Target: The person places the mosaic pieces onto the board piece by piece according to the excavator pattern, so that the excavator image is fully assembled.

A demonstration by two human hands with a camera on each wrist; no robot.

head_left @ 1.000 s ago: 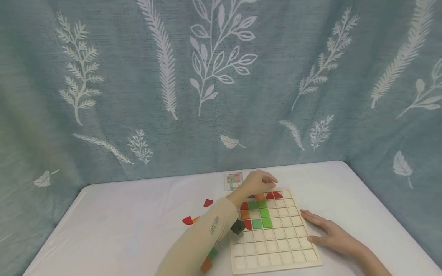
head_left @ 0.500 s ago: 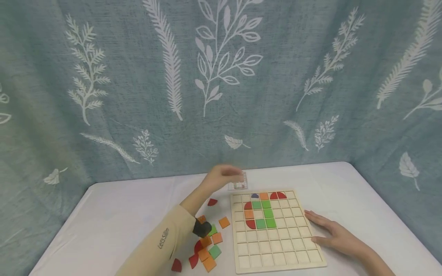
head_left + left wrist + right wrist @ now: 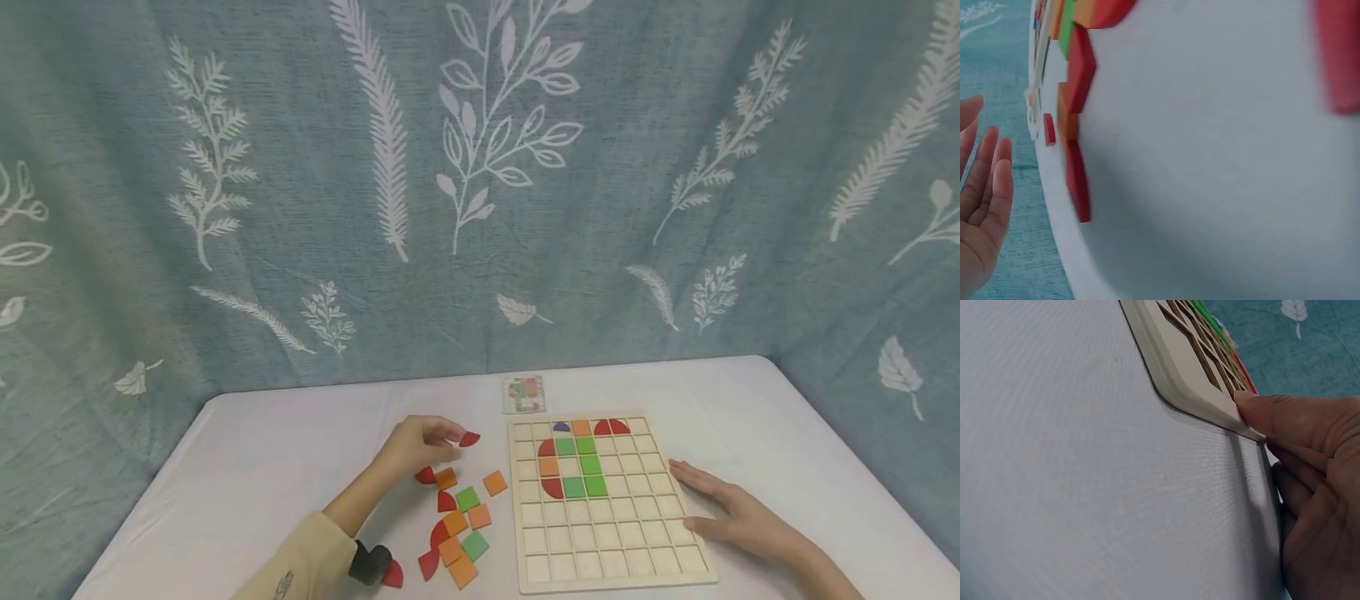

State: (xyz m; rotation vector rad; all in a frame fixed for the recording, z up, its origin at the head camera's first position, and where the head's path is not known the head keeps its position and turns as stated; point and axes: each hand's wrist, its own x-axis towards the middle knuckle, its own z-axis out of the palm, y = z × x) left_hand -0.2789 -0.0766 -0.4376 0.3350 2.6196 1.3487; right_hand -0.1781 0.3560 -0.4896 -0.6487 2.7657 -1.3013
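My left hand (image 3: pixel 417 443) hovers over the table left of the board, fingers loosely bent, near a red quarter-circle tile (image 3: pixel 469 438). In the left wrist view, that tile (image 3: pixel 1049 129) lies apart from the fingers (image 3: pixel 1000 194). My right hand (image 3: pixel 731 518) rests against the right edge of the wooden grid board (image 3: pixel 617 587); its thumb (image 3: pixel 1272 412) touches the rim and the other fingers extend along the side. Set in the board are green squares (image 3: pixel 590 464), orange squares (image 3: pixel 549 467), red quarter-circles (image 3: pixel 551 488) and a small blue half-round tile (image 3: pixel 562 427).
Loose orange (image 3: pixel 463 572), green (image 3: pixel 475 546) and red (image 3: pixel 428 565) tiles lie scattered left of the board, some touching or overlapping. A small pattern card (image 3: pixel 523 394) lies behind the board. A patterned curtain (image 3: pixel 420 183) hangs behind the white table (image 3: pixel 247 467).
My left hand has left the board's top, passed over the card and come down left near the red tile. The card and loose tiles are uncovered. My right hand stays at the board.
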